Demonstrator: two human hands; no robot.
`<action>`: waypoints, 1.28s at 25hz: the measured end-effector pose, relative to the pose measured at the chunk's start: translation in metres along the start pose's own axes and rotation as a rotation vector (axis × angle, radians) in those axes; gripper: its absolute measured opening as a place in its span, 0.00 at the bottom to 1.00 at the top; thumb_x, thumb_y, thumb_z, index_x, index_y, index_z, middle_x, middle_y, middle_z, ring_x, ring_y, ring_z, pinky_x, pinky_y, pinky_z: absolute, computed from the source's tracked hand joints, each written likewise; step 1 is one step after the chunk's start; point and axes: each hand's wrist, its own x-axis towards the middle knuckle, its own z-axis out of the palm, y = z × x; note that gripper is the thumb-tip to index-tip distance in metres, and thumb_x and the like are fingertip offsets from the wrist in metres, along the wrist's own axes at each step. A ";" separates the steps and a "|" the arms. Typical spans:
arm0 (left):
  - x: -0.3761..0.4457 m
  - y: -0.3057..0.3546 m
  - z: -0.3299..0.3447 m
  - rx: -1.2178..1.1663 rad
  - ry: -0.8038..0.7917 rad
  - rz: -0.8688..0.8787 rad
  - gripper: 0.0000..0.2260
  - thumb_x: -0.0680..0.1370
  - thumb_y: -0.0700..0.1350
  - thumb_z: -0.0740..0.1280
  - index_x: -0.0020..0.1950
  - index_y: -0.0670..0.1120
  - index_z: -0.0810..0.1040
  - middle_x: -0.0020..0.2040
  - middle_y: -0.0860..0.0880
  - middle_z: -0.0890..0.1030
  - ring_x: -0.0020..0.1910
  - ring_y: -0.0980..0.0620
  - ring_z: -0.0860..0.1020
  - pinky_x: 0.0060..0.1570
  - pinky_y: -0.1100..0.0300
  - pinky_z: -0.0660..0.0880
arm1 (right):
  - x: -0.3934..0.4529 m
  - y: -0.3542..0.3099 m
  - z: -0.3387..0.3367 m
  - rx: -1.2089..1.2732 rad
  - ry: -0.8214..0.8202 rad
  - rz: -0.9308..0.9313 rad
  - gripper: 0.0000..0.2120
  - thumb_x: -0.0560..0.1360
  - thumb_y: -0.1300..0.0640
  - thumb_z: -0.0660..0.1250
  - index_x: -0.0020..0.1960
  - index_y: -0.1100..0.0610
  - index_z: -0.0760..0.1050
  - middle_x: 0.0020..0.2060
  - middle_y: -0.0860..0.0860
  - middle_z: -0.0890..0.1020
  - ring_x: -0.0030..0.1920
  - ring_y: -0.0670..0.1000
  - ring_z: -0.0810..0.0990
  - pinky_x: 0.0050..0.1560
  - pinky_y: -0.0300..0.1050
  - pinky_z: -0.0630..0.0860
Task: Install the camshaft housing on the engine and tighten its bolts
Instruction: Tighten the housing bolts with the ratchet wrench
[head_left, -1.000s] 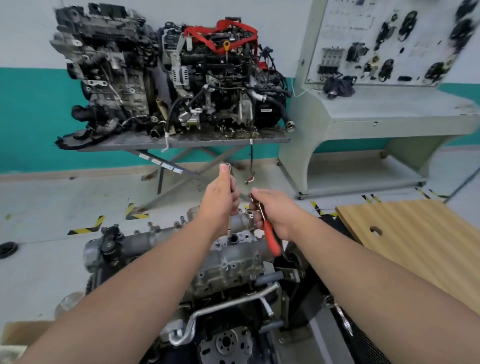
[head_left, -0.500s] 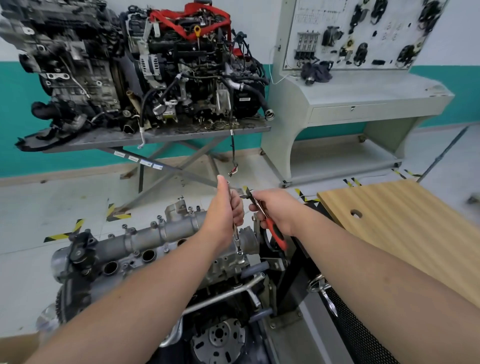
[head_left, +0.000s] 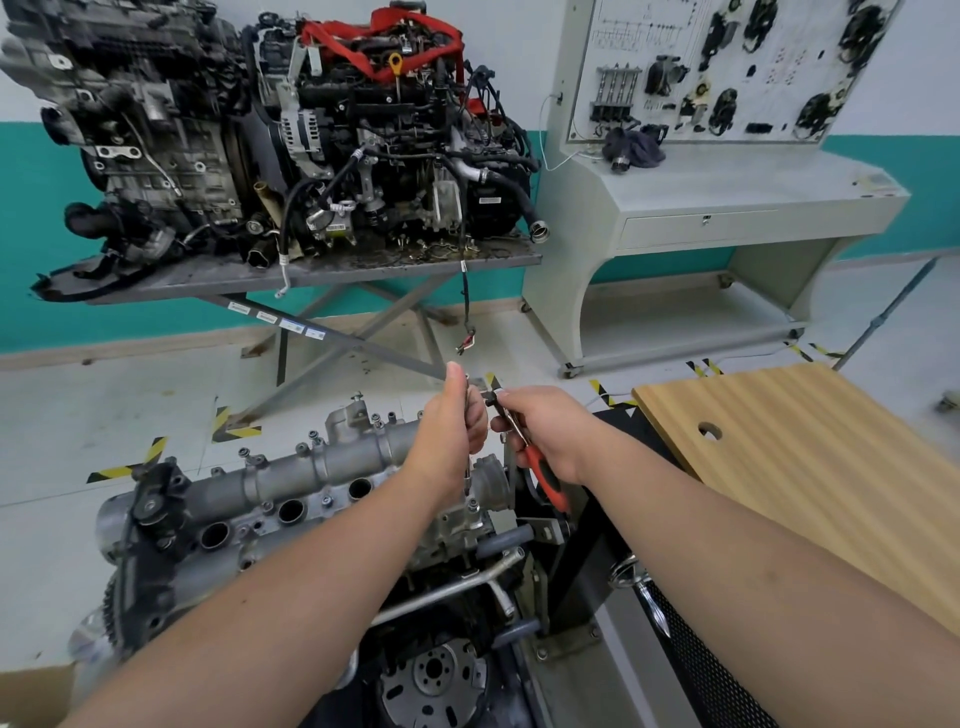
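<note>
While the camshaft housing sits on top of the engine low in the foreground, bolts standing along its far edge, a slim extension bar drops upright onto a bolt at its right end. The left hand is wrapped around that bar, thumb pointing up. Just beside it, the right hand grasps the orange-handled ratchet, its head meeting the bar's top. To the right lies a wooden board. Behind, two more engines rest on a metal table, next to a grey training console.
</note>
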 end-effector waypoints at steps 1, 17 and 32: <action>0.000 0.000 0.001 0.002 -0.003 0.004 0.27 0.79 0.67 0.50 0.29 0.49 0.59 0.26 0.49 0.57 0.28 0.50 0.52 0.32 0.52 0.50 | 0.000 0.001 0.000 -0.002 -0.003 -0.002 0.10 0.82 0.54 0.61 0.55 0.59 0.76 0.37 0.53 0.79 0.27 0.48 0.70 0.28 0.41 0.66; -0.001 -0.005 -0.001 0.017 -0.029 0.008 0.27 0.76 0.70 0.54 0.27 0.50 0.60 0.24 0.50 0.58 0.26 0.52 0.54 0.31 0.53 0.50 | -0.002 -0.002 0.002 -0.057 -0.018 -0.041 0.10 0.80 0.53 0.63 0.50 0.58 0.79 0.37 0.53 0.79 0.27 0.48 0.71 0.27 0.42 0.67; -0.011 0.013 -0.005 0.454 -0.342 -0.023 0.12 0.67 0.43 0.62 0.26 0.50 0.63 0.28 0.49 0.62 0.30 0.50 0.59 0.36 0.51 0.54 | -0.040 -0.071 -0.008 -0.571 -0.219 -0.355 0.07 0.75 0.45 0.68 0.49 0.41 0.85 0.34 0.59 0.82 0.29 0.48 0.74 0.28 0.39 0.70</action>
